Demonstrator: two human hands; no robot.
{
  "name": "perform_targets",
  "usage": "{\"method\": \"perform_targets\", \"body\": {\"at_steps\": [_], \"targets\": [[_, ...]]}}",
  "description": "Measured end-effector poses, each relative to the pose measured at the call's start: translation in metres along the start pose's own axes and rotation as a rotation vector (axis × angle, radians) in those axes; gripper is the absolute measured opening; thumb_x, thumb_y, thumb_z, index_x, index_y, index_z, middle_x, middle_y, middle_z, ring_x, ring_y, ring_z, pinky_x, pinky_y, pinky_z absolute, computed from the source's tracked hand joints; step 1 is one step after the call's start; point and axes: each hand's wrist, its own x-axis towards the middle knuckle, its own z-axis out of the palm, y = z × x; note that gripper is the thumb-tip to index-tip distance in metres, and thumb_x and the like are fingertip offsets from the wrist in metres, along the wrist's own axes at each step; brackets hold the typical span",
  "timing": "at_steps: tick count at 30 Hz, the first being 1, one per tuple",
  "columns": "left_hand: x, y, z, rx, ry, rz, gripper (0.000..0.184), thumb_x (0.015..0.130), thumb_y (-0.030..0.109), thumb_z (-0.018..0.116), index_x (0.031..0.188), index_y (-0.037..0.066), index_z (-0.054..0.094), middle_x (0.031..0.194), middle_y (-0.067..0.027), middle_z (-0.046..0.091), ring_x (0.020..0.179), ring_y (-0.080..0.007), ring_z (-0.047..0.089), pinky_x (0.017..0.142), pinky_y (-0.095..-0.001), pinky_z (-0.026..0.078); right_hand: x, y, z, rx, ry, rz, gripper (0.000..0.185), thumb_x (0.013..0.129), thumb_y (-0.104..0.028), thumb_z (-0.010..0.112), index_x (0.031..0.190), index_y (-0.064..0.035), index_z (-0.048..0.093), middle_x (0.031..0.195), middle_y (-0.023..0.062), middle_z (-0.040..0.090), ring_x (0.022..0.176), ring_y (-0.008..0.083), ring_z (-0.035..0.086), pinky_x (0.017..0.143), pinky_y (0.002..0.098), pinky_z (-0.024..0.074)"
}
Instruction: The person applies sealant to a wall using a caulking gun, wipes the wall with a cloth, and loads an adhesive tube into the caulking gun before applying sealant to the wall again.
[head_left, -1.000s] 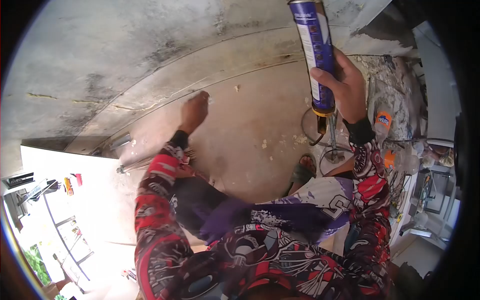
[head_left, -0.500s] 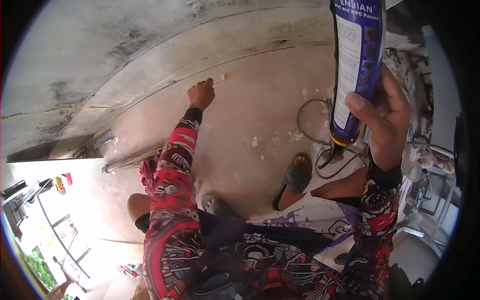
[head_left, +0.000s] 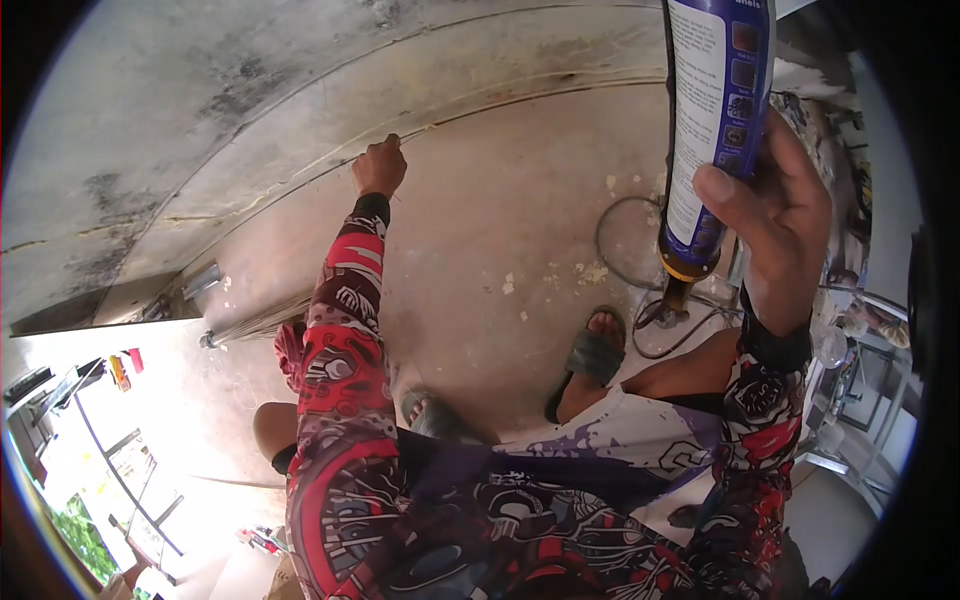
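In my right hand (head_left: 775, 220) is a purple sealant tube (head_left: 715, 130) with a white label, held upright in the view, its yellow-ringed end pointing down. The fingers wrap behind it and the thumb lies across its front. My left hand (head_left: 380, 167) reaches to the foot of the stained wall (head_left: 270, 90), its fingers closed at the seam where wall and floor meet. Something thin and pale shows at its fingertips, too small to name. A yellowish line of material (head_left: 205, 218) runs along the lower wall.
Pale crumbs (head_left: 510, 284) dot the floor (head_left: 480, 210). A looped dark hose or cable (head_left: 600, 240) lies near my sandalled foot (head_left: 595, 350). A broom-like bundle (head_left: 255, 325) lies at the left. Metal frames (head_left: 870, 390) and clutter stand at the right.
My left hand has moved up and forward to the wall's foot, its fingers closed. The tube in my right hand has come closer to the camera and shifted right.
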Motion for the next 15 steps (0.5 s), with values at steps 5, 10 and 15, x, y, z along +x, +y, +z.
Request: {"method": "perform_targets", "body": {"at_steps": [5, 10, 15], "targets": [[0.000, 0.006, 0.004, -0.006, -0.010, -0.051, 0.017, 0.094, 0.025, 0.056, 0.104, 0.016, 0.066, 0.087, -0.0190, 0.073, 0.082, -0.0426, 0.072, 0.069, -0.0539, 0.057, 0.003, 0.001, 0.003, 0.025, -0.021, 0.010, 0.058, 0.091, -0.007, 0.071, 0.143, 0.0074, 0.050, 0.124, 0.0122, 0.066, 0.112, 0.0165, 0.062, 0.101, 0.0320, 0.0458], [0.014, 0.007, 0.006, 0.132, 0.035, 0.050, 0.018, 0.093, 0.026, 0.058, 0.102, 0.014, 0.068, 0.090, -0.0187, 0.074, 0.082, -0.0421, 0.073, 0.070, -0.0539, 0.057, 0.007, 0.002, 0.007, 0.020, -0.058, 0.002, 0.057, 0.091, -0.006, 0.072, 0.142, 0.0070, 0.051, 0.124, 0.0121, 0.066, 0.111, 0.0164, 0.062, 0.101, 0.0323, 0.0457], [0.012, -0.005, 0.002, 0.226, 0.007, 0.086, 0.015, 0.090, 0.022, 0.060, 0.097, 0.012, 0.068, 0.087, -0.0175, 0.074, 0.080, -0.0393, 0.074, 0.068, -0.0515, 0.058, 0.007, 0.005, 0.006, 0.016, -0.074, 0.002, 0.057, 0.090, -0.006, 0.072, 0.142, 0.0063, 0.051, 0.124, 0.0115, 0.066, 0.112, 0.0164, 0.062, 0.101, 0.0324, 0.0452]]}}
